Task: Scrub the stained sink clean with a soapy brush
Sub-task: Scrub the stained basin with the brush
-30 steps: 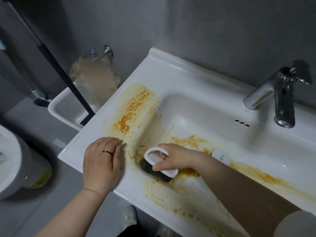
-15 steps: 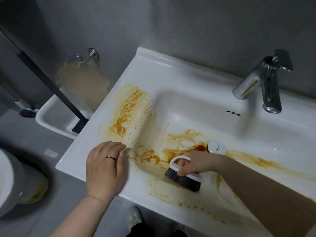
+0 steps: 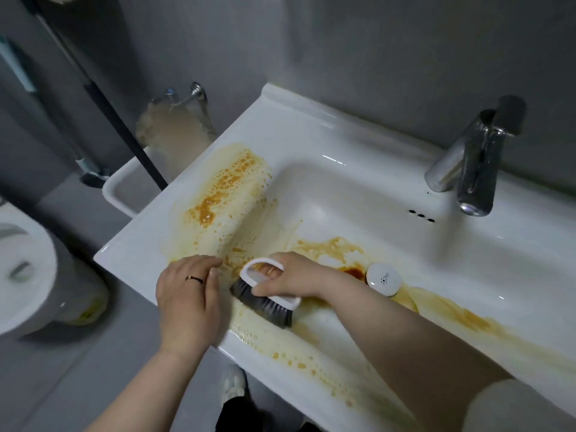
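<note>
A white sink [image 3: 311, 129] carries foamy orange-brown stains [image 3: 224, 194] on its left rim, across the basin floor and along the front edge. My right hand [image 3: 296, 277] grips the white loop handle of a scrub brush [image 3: 268, 302]. Its dark bristles press on the front left slope of the basin. My left hand [image 3: 187, 294] rests flat on the sink's front left rim, right beside the brush, a ring on one finger. A white drain stopper [image 3: 384, 278] sits in the basin just behind my right wrist, with dark liquid pooled beside it.
A chrome faucet [image 3: 473, 163] stands at the back right, over three overflow holes [image 3: 420, 215]. Left of the sink a low white basin [image 3: 124, 188] holds a black mop handle [image 3: 124, 129] under a stained wall tap. A toilet [image 3: 28, 269] is at far left.
The brush swept right into the basin half a second ago and is now back left, close to my left hand. My left hand stays on the rim.
</note>
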### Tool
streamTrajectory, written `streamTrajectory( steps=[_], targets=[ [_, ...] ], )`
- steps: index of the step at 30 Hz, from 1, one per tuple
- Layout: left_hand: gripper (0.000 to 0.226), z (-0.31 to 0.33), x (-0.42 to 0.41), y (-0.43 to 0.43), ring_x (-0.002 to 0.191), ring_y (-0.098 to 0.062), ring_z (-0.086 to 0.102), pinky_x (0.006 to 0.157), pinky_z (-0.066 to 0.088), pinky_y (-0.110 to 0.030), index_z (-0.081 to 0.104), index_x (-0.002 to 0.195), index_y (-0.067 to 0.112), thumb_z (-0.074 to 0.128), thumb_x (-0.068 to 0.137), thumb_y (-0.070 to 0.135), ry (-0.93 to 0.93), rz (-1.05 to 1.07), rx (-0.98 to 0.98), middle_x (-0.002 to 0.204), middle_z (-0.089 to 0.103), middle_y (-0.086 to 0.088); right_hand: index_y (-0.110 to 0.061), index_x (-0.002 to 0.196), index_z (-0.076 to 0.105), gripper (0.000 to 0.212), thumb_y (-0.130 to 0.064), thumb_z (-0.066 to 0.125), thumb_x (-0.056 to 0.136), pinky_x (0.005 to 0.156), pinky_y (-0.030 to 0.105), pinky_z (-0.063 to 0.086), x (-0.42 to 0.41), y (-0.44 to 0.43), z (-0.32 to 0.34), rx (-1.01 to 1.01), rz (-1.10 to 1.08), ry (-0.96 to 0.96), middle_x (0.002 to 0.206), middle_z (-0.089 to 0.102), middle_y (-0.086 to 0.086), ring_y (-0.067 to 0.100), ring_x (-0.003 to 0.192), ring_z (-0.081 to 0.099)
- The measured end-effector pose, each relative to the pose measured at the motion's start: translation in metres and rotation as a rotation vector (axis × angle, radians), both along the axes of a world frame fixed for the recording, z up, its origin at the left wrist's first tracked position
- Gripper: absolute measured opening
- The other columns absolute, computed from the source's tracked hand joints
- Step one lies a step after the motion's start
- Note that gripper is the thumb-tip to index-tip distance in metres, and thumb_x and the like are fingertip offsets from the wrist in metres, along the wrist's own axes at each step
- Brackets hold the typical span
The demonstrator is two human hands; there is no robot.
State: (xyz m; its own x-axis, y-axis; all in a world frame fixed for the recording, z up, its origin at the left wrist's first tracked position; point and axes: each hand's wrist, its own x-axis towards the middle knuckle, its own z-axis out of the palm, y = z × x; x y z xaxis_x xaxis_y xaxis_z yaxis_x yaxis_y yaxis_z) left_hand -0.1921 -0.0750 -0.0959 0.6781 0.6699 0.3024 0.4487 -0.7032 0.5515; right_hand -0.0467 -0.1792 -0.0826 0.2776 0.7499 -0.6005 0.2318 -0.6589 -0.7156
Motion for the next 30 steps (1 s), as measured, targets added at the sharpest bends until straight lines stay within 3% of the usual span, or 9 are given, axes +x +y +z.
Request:
streamTrajectory(
  steps=[6, 9, 11, 16, 18, 21, 22, 26, 30],
  targets=[
    [0.041, -0.001, 0.01, -0.022, 0.087, -0.032, 0.061, 0.084, 0.038, -0.041, 0.069, 0.086, 0.009, 0.033, 0.085, 0.027, 0.058, -0.006, 0.056, 0.087, 0.068, -0.007, -0.012, 0.119, 0.053, 0.05, -0.039, 0.068, 0.08, 0.078, 0.029, 0.04, 0.014, -0.05, -0.024, -0.117, 0.097, -0.15, 0.109, 0.057, 0.003, 0.021, 0.1, 0.055],
    [0.041, -0.004, 0.011, -0.022, 0.088, -0.031, 0.061, 0.084, 0.041, -0.045, 0.069, 0.086, 0.009, 0.033, 0.086, 0.028, 0.077, -0.004, 0.054, 0.087, 0.068, -0.006, -0.012, 0.13, 0.043, 0.061, -0.042, 0.065, 0.081, 0.08, 0.031, 0.041, 0.011, -0.049, -0.044, -0.154, 0.1, -0.373, 0.125, 0.053, 0.007, 0.026, 0.112, 0.052],
    [0.041, -0.005, 0.01, -0.021, 0.088, -0.032, 0.061, 0.083, 0.042, -0.046, 0.069, 0.086, 0.009, 0.032, 0.086, 0.027, 0.085, -0.017, 0.078, 0.087, 0.069, -0.006, -0.01, 0.127, 0.041, 0.057, -0.04, 0.062, 0.083, 0.075, 0.03, 0.038, 0.015, -0.032, -0.054, -0.123, 0.149, -0.531, 0.123, 0.053, 0.011, 0.028, 0.11, 0.052],
    [0.042, -0.009, 0.011, -0.02, 0.092, -0.03, 0.059, 0.087, 0.036, -0.04, 0.069, 0.088, 0.011, 0.031, 0.087, 0.029, 0.109, -0.01, 0.091, 0.089, 0.068, -0.005, -0.01, 0.125, 0.042, 0.052, -0.038, 0.059, 0.085, 0.081, 0.031, 0.04, 0.078, -0.037, -0.065, -0.185, -0.274, -0.685, 0.122, 0.053, 0.012, 0.028, 0.111, 0.05],
    [0.041, -0.01, 0.01, -0.018, 0.093, -0.023, 0.054, 0.086, 0.031, -0.033, 0.069, 0.088, 0.011, 0.032, 0.087, 0.027, 0.09, -0.018, 0.104, 0.089, 0.068, -0.005, -0.009, 0.127, 0.042, 0.054, -0.039, 0.059, 0.085, 0.083, 0.032, 0.041, 0.072, -0.036, -0.066, -0.162, -0.253, -0.682, 0.122, 0.052, 0.011, 0.028, 0.111, 0.05],
    [0.039, -0.011, 0.01, -0.017, 0.093, -0.016, 0.046, 0.085, 0.029, -0.031, 0.069, 0.088, 0.01, 0.033, 0.087, 0.026, 0.064, -0.028, 0.11, 0.088, 0.068, -0.005, -0.012, 0.129, 0.042, 0.055, -0.039, 0.061, 0.085, 0.081, 0.031, 0.039, 0.048, -0.021, -0.07, -0.065, 0.049, -0.573, 0.123, 0.051, 0.009, 0.027, 0.111, 0.049],
    [0.039, -0.012, 0.01, -0.017, 0.093, -0.016, 0.046, 0.085, 0.029, -0.031, 0.069, 0.087, 0.01, 0.033, 0.087, 0.026, 0.061, -0.033, 0.114, 0.088, 0.068, -0.005, -0.012, 0.129, 0.042, 0.055, -0.039, 0.062, 0.084, 0.081, 0.031, 0.038, 0.051, -0.018, -0.069, -0.057, 0.054, -0.591, 0.122, 0.052, 0.009, 0.027, 0.111, 0.05],
    [0.039, -0.011, 0.011, -0.017, 0.091, -0.021, 0.054, 0.085, 0.03, -0.031, 0.07, 0.086, 0.009, 0.034, 0.087, 0.025, 0.043, -0.028, 0.115, 0.087, 0.069, -0.005, -0.012, 0.125, 0.044, 0.053, -0.04, 0.062, 0.083, 0.076, 0.03, 0.039, 0.071, -0.019, -0.065, -0.107, -0.312, -0.648, 0.116, 0.055, 0.008, 0.027, 0.107, 0.054],
    [0.039, -0.011, 0.01, -0.018, 0.092, -0.02, 0.052, 0.085, 0.03, -0.03, 0.07, 0.086, 0.01, 0.034, 0.087, 0.025, 0.043, -0.034, 0.107, 0.087, 0.069, -0.005, -0.016, 0.124, 0.045, 0.051, -0.039, 0.062, 0.083, 0.079, 0.03, 0.04, 0.023, -0.008, -0.064, -0.009, 0.102, -0.542, 0.115, 0.055, 0.005, 0.024, 0.104, 0.053]
  ],
)
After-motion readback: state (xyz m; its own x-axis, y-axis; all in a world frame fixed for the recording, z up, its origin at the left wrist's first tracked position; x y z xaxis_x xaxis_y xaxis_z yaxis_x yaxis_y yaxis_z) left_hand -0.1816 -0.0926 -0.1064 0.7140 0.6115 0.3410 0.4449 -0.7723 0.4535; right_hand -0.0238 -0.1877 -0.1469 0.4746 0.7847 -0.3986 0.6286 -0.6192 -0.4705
